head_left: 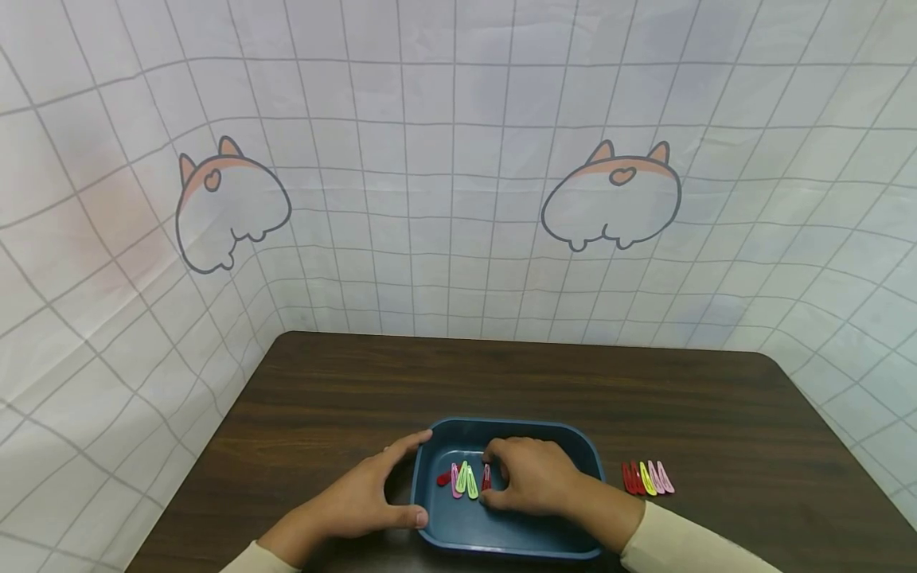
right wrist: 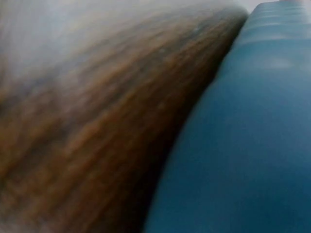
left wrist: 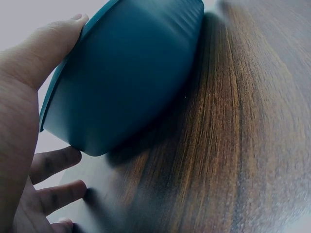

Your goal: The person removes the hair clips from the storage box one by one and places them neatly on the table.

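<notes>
A dark blue tray [head_left: 516,535] sits on the table, with several snap hair clips inside. My left hand [head_left: 361,493] rests against its left side, thumb and fingers spread along the rim; the left wrist view shows the thumb [left wrist: 60,41] on the tray's edge. My right hand [head_left: 537,477] reaches into the tray and pinches a red hair clip [head_left: 486,477] between thumb and forefinger. Left of it lie two light green clips [head_left: 471,483], a pink clip [head_left: 454,481] and another red clip [head_left: 444,479]. The right wrist view shows only the tray's outer wall [right wrist: 252,145] and the wood.
Right of the tray, a row of hair clips lies on the dark wooden table [head_left: 344,382]: red clips [head_left: 634,478], a yellow clip [head_left: 648,478] and pink clips [head_left: 661,477]. A white checked curtain [head_left: 430,199] with cartoon animal prints stands behind the table.
</notes>
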### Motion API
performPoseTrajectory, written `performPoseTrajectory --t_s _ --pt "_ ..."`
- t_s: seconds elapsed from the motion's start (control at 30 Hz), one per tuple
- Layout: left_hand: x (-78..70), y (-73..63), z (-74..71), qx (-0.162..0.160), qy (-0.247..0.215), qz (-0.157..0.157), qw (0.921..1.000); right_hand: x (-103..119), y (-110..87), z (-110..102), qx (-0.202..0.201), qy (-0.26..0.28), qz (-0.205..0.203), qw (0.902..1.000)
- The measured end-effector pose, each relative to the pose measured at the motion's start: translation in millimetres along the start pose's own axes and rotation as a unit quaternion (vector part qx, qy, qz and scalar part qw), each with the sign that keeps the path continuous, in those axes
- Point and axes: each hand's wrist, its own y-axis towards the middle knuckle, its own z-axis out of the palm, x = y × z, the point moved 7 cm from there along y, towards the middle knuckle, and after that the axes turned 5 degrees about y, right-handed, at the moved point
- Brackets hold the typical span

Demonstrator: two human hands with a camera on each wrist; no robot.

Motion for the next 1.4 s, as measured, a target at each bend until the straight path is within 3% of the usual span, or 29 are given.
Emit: performPoseTrajectory --t_s 0.23,0.6,1.1,1.4 --pt "-0.1 0.2 -0.1 -0.002 0.006 -0.005 1.0000 1.9 -5.0 -12.8 -0.028 0.004 -0.009 0.9996" --pt "0.0 0.3 0.1 -0.011 0.013 0.005 0.9999 -2.9 -17.7 -32.7 -0.038 0.037 -0.012 0.9985" --pt "2.3 1.1 -1.0 -0.010 0.013 0.004 0.9999 -20.3 -41.7 -64.9 -0.065 0.071 0.000 0.9953" --pt "1.2 0.3 -1.6 -0.011 0.012 0.005 0.9998 -42.8 -58.3 -81.0 -0.093 0.080 0.008 0.9924"
